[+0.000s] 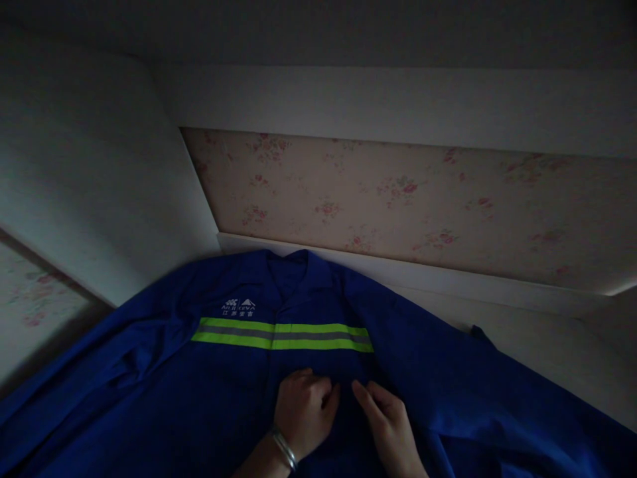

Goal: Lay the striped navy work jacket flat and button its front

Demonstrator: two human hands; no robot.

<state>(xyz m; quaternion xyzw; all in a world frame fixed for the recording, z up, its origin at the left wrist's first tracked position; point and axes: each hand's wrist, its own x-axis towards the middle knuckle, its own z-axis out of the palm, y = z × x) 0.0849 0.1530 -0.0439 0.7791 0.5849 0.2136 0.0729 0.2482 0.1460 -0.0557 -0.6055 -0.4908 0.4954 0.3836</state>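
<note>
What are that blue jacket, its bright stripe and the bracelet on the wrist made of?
The blue jacket looks like matte woven cloth: it creases softly. Its yellow-green stripe with a grey centre seems to be reflective tape. The bracelet on the left hand glints, probably metal.

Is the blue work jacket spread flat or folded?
Spread flat: the blue work jacket lies front up, sleeves out to both sides, reflective stripe fully visible.

Your left hand (pixel 304 413), a silver bangle (pixel 284 449) on its wrist, and your right hand (pixel 389 425) pinching the front placket of a blue work jacket (pixel 199 392), just below its yellow-green reflective stripe (pixel 281 334), white chest logo (pixel 239 308) above, jacket spread flat against the floral wall panel (pixel 398 199).
</note>
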